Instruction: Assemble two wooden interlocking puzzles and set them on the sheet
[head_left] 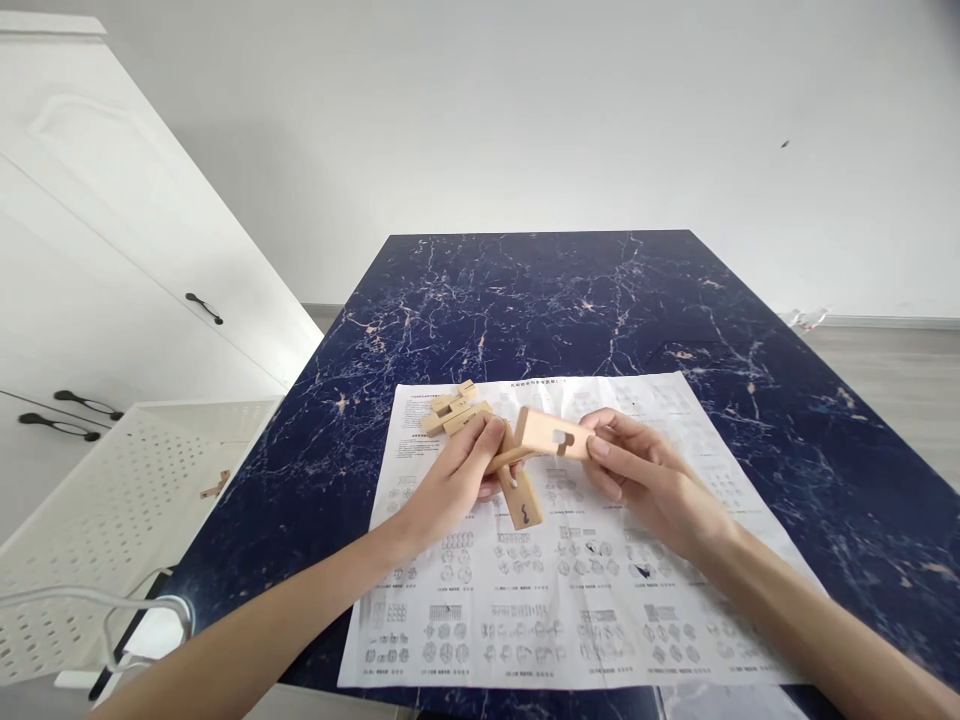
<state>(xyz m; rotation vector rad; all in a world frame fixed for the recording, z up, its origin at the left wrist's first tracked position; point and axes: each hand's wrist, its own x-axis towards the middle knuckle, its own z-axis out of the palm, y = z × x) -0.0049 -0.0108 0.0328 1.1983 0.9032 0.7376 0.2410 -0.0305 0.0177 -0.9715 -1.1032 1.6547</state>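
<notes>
Between the fingers of my left hand [461, 465] are crossed wooden puzzle pieces; one piece [523, 500] points down toward me and bears a black handwritten mark. My right hand [637, 465] pinches the right end of another wooden puzzle piece [541, 430], which has a notched hole through it. This piece's left end is tilted over the pieces in my left hand; whether they touch I cannot tell. Just beyond my left hand, several more wooden pieces [450, 408] lie on the printed instruction sheet [600, 640], which carries rows of small assembly drawings.
A dark blue marbled table [525, 300] lies under the sheet. On the left stand a white cabinet [112, 230] with black handles and a white perforated surface [142, 490] with a small wooden piece [216, 486] on it. White cables [97, 600] run at lower left.
</notes>
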